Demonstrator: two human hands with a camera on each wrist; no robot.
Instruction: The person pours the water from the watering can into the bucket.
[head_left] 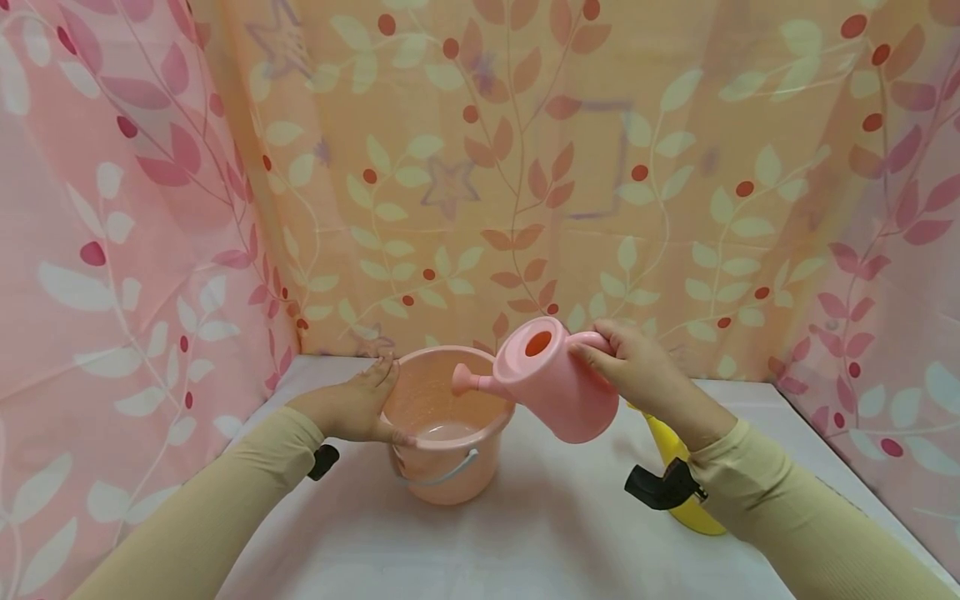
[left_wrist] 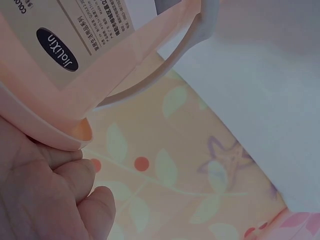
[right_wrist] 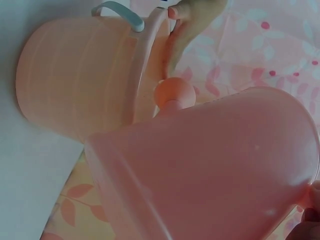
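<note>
My right hand point(head_left: 637, 375) grips the handle of a pink watering can point(head_left: 558, 392), raised off the table and tilted to the left. Its rose-ended spout point(head_left: 467, 380) reaches over the rim of a peach bucket point(head_left: 450, 467). No water shows coming from the spout. My left hand point(head_left: 352, 404) holds the bucket's left rim, thumb toward the front and fingers toward the back. Upright on the table, the bucket has its pale grey handle point(head_left: 450, 475) hanging down in front. In the left wrist view, the curled fingers point(left_wrist: 75, 175) lie against the rim, near a label.
Behind my right forearm stands a yellow object point(head_left: 697, 517), mostly hidden. A white cloth covers the table point(head_left: 525, 542). Leaf-patterned curtains point(head_left: 525, 167) close in the back and both sides. A black mount point(head_left: 663, 487) sticks out from my right wrist.
</note>
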